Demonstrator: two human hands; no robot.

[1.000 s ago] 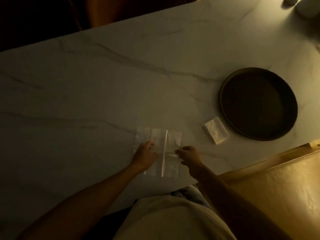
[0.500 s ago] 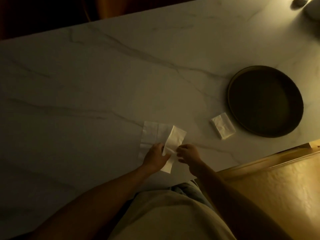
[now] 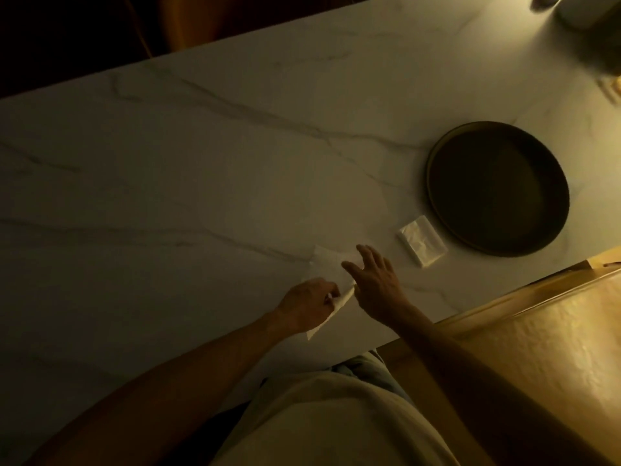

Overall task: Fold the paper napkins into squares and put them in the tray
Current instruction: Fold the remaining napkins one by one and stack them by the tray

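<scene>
Head view: napkin [image 3: 327,267], flat and open a second ago, now lies folded in half near the table [image 3: 201,183] edge. Left hand [image 3: 307,302] pinches its near end; right hand [image 3: 373,280] has let go, fingers spread above it. Second fold pending; tray [image 3: 433,183] empty.

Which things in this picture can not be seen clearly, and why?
Head view only:
- Napkin: both hands cover it, so the fold count is unclear.
- Left hand grip: fingertips hidden under the paper.
- Packet beside the tray: too dim to identify.
- Objects at the top right corner: cut off, blurred.
</scene>
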